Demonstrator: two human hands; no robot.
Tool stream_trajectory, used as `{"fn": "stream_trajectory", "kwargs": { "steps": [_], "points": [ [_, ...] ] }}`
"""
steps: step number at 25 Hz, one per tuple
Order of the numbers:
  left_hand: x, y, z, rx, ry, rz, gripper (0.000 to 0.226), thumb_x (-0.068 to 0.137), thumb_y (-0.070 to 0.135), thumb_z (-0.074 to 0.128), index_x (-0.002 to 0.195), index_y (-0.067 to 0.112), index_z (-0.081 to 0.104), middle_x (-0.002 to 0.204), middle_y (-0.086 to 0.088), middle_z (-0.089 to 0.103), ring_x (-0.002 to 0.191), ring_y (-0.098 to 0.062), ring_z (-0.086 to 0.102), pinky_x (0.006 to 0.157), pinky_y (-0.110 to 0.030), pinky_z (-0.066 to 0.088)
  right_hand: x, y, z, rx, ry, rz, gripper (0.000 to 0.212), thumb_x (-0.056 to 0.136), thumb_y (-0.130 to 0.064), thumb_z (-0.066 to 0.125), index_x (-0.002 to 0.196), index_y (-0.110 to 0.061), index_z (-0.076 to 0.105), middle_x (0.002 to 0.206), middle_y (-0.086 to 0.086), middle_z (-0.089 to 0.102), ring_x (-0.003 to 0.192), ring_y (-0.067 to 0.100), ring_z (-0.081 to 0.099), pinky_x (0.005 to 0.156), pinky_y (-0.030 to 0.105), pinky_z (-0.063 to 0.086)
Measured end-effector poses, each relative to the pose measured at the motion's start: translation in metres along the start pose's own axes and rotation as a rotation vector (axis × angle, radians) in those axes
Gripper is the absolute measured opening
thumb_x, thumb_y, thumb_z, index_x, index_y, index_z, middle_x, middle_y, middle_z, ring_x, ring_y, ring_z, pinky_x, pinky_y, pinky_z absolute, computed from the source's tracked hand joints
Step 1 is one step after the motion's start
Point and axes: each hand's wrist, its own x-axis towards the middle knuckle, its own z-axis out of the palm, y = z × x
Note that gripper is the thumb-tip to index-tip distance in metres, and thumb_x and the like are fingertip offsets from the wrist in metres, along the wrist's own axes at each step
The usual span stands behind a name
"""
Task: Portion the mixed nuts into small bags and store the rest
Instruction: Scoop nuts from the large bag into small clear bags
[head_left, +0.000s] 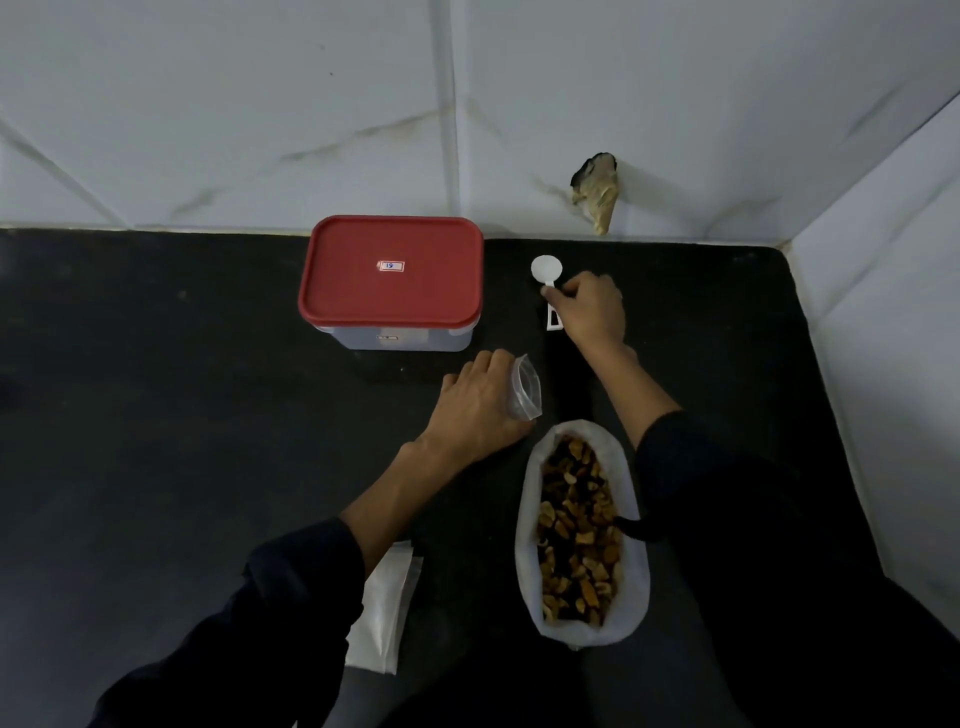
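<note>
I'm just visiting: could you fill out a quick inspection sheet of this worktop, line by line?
Surface: black countertop, dark and matte.
Job's things: open bag of mixed nuts; small clear bag; white scoop; red-lidded container, closed; flat stack of bags.
Clutter: nothing seen.
Hands: left hand holds the small clear bag; right hand pinches the scoop's handle.
Cables: nothing seen.
Surroundings: white marble-look wall tiles; a broken hole in the wall.

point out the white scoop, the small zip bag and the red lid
white scoop (546, 270): head view, on its round bowl
small zip bag (525, 391): head view, on its clear side
red lid (390, 273): head view, lid's middle
</note>
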Motion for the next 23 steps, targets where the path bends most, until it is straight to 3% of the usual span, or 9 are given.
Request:
{"fn": "stream_trajectory", "kwargs": {
  "steps": [4, 9, 12, 15, 18, 21, 23],
  "points": [
    [-0.006, -0.004, 0.000, 0.014, -0.002, 0.000, 0.068, 0.075, 0.044, 0.073, 0.128, 0.019, 0.038, 0.128, -0.002, 0.045, 0.117, -0.020, 0.047, 0.101, -0.043, 0.038, 0.001, -0.008, 0.006, 0.037, -0.025, 0.032, 0.027, 0.087, -0.039, 0.065, 0.078, -0.014, 0.067, 0.084, 0.010, 0.066, 0.086, 0.024, 0.064, 0.079, 0.041, 0.053],
    [-0.035, 0.006, -0.014, -0.031, 0.037, 0.034, 0.075, 0.075, 0.049, 0.070, 0.135, 0.017, 0.036, 0.131, -0.003, 0.044, 0.120, -0.020, 0.046, 0.104, -0.043, 0.037, -0.057, -0.006, -0.027, 0.250, -0.046, -0.047, 0.018, 0.091, -0.028, 0.063, 0.077, -0.016, 0.062, 0.072, -0.001, 0.060, 0.067, 0.008, 0.056, 0.064, 0.025, 0.044],
    [-0.065, 0.015, -0.017, -0.063, 0.067, 0.062, 0.072, 0.077, 0.050, 0.067, 0.134, 0.015, 0.038, 0.127, -0.003, 0.047, 0.115, -0.020, 0.049, 0.100, -0.040, 0.040, -0.108, 0.000, -0.055, 0.323, -0.054, -0.118, 0.008, 0.092, -0.023, 0.062, 0.086, -0.018, 0.061, 0.077, -0.006, 0.061, 0.071, 0.002, 0.057, 0.064, 0.017, 0.041],
    [-0.097, 0.020, -0.013, -0.125, 0.055, 0.051, 0.067, 0.077, 0.045, 0.069, 0.130, 0.015, 0.041, 0.125, -0.003, 0.049, 0.110, -0.018, 0.052, 0.096, -0.040, 0.045, -0.165, 0.018, -0.073, 0.380, -0.060, -0.164, 0.003, 0.093, -0.019, 0.058, 0.093, -0.020, 0.061, 0.082, -0.006, 0.066, 0.076, 0.001, 0.062, 0.066, 0.014, 0.047],
    [-0.127, 0.023, -0.003, -0.238, 0.019, -0.027, 0.065, 0.080, 0.035, 0.071, 0.132, 0.015, 0.039, 0.127, -0.005, 0.052, 0.108, -0.014, 0.053, 0.094, -0.032, 0.047, -0.216, 0.051, -0.075, 0.211, -0.059, -0.207, 0.013, 0.094, -0.021, 0.057, 0.103, -0.021, 0.067, 0.086, -0.006, 0.066, 0.077, 0.003, 0.063, 0.069, 0.021, 0.052],
    [-0.145, 0.021, 0.011, -0.305, -0.017, -0.109, 0.062, 0.082, 0.030, 0.071, 0.132, 0.014, 0.038, 0.126, -0.005, 0.056, 0.099, -0.009, 0.054, 0.082, -0.023, 0.046, -0.241, 0.073, -0.072, -0.040, -0.036, -0.221, 0.019, 0.096, -0.021, 0.053, 0.102, -0.016, 0.069, 0.088, 0.000, 0.063, 0.076, 0.011, 0.061, 0.070, 0.033, 0.054],
    [-0.152, 0.021, 0.020, -0.330, -0.024, -0.135, 0.059, 0.082, 0.029, 0.071, 0.130, 0.015, 0.039, 0.123, -0.005, 0.058, 0.093, -0.007, 0.054, 0.077, -0.021, 0.046, -0.245, 0.078, -0.073, -0.181, -0.061, -0.242, 0.021, 0.097, -0.021, 0.051, 0.101, -0.015, 0.070, 0.089, 0.001, 0.059, 0.076, 0.013, 0.058, 0.069, 0.031, 0.052]
  ]
}}
